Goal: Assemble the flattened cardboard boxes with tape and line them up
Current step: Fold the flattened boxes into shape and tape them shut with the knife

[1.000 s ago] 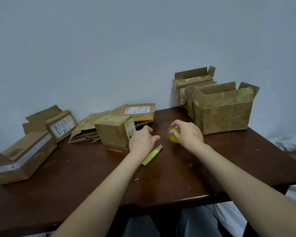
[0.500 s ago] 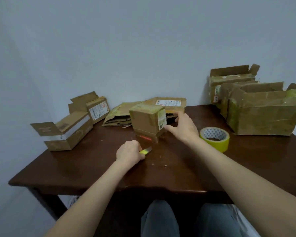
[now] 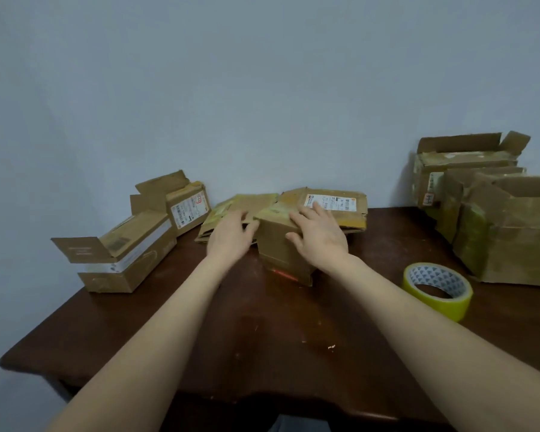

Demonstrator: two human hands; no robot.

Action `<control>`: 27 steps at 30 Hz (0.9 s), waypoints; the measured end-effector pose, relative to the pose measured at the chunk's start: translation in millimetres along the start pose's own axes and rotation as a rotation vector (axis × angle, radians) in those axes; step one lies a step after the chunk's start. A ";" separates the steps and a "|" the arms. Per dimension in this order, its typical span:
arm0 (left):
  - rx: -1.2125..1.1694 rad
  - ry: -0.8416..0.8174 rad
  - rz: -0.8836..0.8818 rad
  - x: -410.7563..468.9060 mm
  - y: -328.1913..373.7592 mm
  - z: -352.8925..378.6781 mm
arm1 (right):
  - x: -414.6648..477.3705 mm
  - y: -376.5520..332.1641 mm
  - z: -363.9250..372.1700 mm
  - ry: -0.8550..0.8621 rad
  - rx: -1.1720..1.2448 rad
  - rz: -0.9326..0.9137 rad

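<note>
Arms reach out over the near edge of the dark table (image 3: 200,353). A bit further on, at the right, a yellow tape roll (image 3: 437,293) lies flat on the wood, and no hand is touching it.

Past that, in the middle, stands a small brown box (image 3: 282,257). The right hand (image 3: 320,236) lies on top of it, fingers spread out and thumb down the front. The left hand (image 3: 231,238) is just beside the box, with loose, spread fingers. I cannot tell if it touches the box or only the flat cardboard (image 3: 240,204) behind it. That flat pile waits right by the wall.

Two made boxes (image 3: 128,260) sit at the far left, and big made boxes (image 3: 512,238) sit at the far right.

I think the small box is about to be lifted or turned. If the right hand pushes down too hard, the thin top could cave in. If only one hand pulls, the box could tip over. It could also bump the flat pile and mess it up
</note>
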State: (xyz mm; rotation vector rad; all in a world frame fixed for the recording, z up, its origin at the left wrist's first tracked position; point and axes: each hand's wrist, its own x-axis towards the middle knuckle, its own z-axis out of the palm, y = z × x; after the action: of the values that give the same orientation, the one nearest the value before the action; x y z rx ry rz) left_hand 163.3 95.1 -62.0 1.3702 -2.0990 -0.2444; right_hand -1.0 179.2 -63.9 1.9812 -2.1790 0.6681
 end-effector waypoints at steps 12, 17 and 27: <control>-0.590 -0.242 -0.345 0.7 37.1 18.5 | -13.6 2.0 -2.5 -0.023 0.679 0.396; -0.886 -0.189 -0.331 -39.1 48.6 11.0 | -8.9 6.4 -10.0 -0.053 0.870 0.615; -0.388 -0.135 -0.369 -46.5 50.9 2.2 | -30.2 4.7 -18.1 -0.065 0.757 0.553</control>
State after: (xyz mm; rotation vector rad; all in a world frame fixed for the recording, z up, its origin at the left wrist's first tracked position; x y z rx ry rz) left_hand 135.9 158.3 -58.3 1.5160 -1.7613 -0.8689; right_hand -5.2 214.2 -60.2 1.6075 -2.8181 1.7385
